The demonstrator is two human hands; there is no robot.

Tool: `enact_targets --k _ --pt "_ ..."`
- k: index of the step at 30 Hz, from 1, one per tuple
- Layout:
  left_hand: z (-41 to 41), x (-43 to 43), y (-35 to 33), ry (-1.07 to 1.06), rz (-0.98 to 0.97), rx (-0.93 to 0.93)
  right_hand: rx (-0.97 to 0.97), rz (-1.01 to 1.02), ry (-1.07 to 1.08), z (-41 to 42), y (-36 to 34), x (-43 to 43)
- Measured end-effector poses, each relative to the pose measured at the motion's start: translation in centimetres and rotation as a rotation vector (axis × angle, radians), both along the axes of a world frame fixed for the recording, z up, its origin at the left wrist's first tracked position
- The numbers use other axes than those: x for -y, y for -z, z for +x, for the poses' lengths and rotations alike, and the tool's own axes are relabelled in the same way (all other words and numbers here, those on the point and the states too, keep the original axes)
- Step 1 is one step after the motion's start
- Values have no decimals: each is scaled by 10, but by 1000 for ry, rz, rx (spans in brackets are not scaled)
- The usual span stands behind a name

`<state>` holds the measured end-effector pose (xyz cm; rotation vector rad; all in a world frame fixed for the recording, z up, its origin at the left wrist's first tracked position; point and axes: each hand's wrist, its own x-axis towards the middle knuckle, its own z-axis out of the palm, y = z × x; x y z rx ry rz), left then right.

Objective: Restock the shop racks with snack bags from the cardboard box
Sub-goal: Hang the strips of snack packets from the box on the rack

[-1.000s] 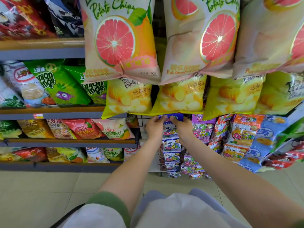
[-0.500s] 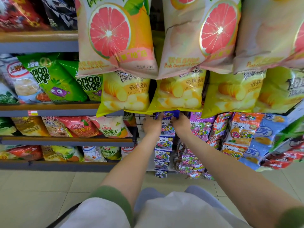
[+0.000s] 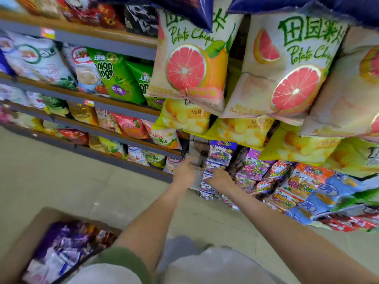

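Low and left of my fingers, the cardboard box [image 3: 24, 238] is sitting with purple snack bags [image 3: 67, 242] inside. My left hand [image 3: 185, 171] is hovering just beside the hanging strip of blue bags [image 3: 220, 155]; my right hand [image 3: 220, 178] is touching it. Blur is hiding both grips, so I cannot tell.

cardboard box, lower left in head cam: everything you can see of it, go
The cardboard box is plain brown, open-topped, seen from above at the lower left, cut off by the frame edge. Loose small snack packs, mostly purple and white and blurred, fill it. The green sleeve cuff overlaps its near corner; contact cannot be told. The left hand and right hand are away at the rack, not on it.
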<state>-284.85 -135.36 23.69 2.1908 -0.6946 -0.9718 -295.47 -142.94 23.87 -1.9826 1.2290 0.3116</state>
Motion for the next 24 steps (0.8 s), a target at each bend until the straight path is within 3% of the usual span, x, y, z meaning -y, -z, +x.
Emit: enact_targets --k 5,8,14,19,24 --pt "17 -100 13 -343 20 -98 -28 -5 -343 36 18 -54" --pt "25 -171 36 -536 100 -64 -45 -4 -521 65 35 -100" --pt "39 -303 85 -740 308 -62 -61 79 -839 124 80 -204" --pt "53 -395 135 -948 379 -180 -99 123 -951 176 124 -294" --pt "64 -467 188 -973 429 -317 -218 186 -1060 213 181 -375"
